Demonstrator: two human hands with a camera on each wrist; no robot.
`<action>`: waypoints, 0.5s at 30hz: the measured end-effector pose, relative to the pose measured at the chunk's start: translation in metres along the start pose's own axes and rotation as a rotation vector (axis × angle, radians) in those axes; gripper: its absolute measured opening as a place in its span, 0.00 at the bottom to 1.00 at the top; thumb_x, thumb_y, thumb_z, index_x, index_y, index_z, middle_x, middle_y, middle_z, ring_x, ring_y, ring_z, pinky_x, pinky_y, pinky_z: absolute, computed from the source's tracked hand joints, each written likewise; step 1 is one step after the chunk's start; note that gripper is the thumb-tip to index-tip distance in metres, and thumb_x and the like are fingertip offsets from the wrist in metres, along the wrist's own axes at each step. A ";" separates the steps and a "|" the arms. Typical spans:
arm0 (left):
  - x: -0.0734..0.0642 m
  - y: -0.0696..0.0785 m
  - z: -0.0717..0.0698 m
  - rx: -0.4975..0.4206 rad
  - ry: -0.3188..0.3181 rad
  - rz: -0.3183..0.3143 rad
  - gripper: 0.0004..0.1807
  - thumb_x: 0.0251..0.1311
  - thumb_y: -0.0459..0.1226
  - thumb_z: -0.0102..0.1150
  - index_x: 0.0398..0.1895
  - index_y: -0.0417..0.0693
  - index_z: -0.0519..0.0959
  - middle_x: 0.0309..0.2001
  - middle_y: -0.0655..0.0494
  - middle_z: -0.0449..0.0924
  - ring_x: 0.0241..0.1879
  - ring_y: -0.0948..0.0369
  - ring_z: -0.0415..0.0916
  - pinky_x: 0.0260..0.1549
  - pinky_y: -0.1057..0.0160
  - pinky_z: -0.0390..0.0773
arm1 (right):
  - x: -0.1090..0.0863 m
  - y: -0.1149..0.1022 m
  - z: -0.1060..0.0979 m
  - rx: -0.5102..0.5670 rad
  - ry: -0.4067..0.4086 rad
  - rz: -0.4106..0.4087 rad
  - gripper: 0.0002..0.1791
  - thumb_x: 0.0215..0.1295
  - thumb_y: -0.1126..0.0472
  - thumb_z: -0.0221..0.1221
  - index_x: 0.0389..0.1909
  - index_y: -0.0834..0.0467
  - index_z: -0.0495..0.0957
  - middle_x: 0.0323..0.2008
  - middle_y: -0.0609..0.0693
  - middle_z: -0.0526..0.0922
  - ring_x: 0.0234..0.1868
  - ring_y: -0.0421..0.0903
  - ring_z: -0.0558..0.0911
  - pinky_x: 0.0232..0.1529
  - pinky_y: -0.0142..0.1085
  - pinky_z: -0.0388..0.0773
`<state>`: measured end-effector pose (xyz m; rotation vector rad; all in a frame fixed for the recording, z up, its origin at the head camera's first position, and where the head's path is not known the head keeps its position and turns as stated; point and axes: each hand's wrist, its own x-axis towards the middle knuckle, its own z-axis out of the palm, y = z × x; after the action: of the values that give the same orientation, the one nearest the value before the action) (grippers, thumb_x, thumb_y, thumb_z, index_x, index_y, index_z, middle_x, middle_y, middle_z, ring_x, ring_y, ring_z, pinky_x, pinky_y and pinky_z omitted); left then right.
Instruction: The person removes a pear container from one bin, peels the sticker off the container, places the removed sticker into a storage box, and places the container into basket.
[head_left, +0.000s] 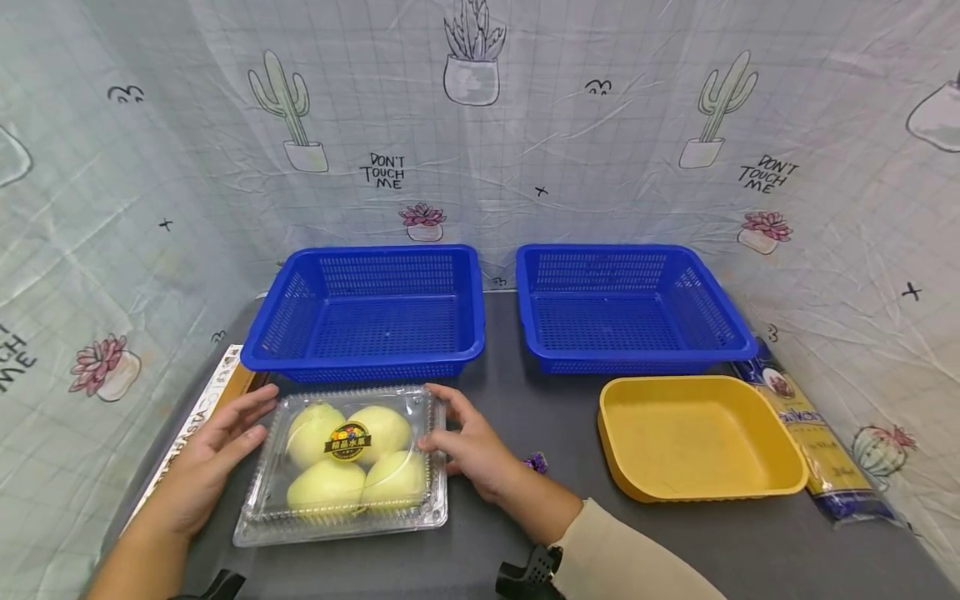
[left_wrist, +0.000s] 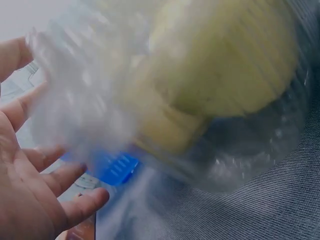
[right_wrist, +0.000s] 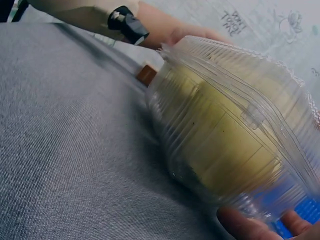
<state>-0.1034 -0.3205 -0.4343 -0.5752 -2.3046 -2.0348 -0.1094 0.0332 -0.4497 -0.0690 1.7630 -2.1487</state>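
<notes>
A clear plastic fruit box (head_left: 273,533) with its lid closed holds several round, pale yellow-green fruits (head_left: 326,487). A black and gold label (head_left: 348,442) is stuck on the lid. My right hand (head_left: 472,446) grips the box's right side, thumb on the lid's edge and fingers round the side; its fingertips (right_wrist: 240,225) show by the box in the right wrist view. At the left side is my left hand (head_left: 210,458), its fingers spread and fairly straight. Those fingers (left_wrist: 55,177) lie against or close beside the blurred plastic wall in the left wrist view.
Two blue mesh baskets (head_left: 363,367) (head_left: 637,362) stand at the back. A yellow tray (head_left: 705,492) sits at right beside a blue and yellow pasta bag (head_left: 813,425). Left of the box lies a long pasta carton (head_left: 202,408). Something small and purple (head_left: 536,462) is behind my right wrist.
</notes>
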 end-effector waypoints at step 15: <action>-0.002 -0.006 0.007 0.279 0.001 -0.052 0.29 0.77 0.28 0.55 0.80 0.42 0.67 0.76 0.69 0.65 0.71 0.74 0.59 0.60 0.80 0.62 | -0.001 0.001 0.010 -0.308 0.045 -0.106 0.48 0.61 0.61 0.68 0.83 0.43 0.62 0.37 0.50 0.83 0.23 0.39 0.77 0.25 0.33 0.76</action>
<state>-0.1020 -0.3147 -0.4410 -0.5024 -2.5640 -1.6856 -0.1058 0.0238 -0.4481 -0.1977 2.1479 -1.9421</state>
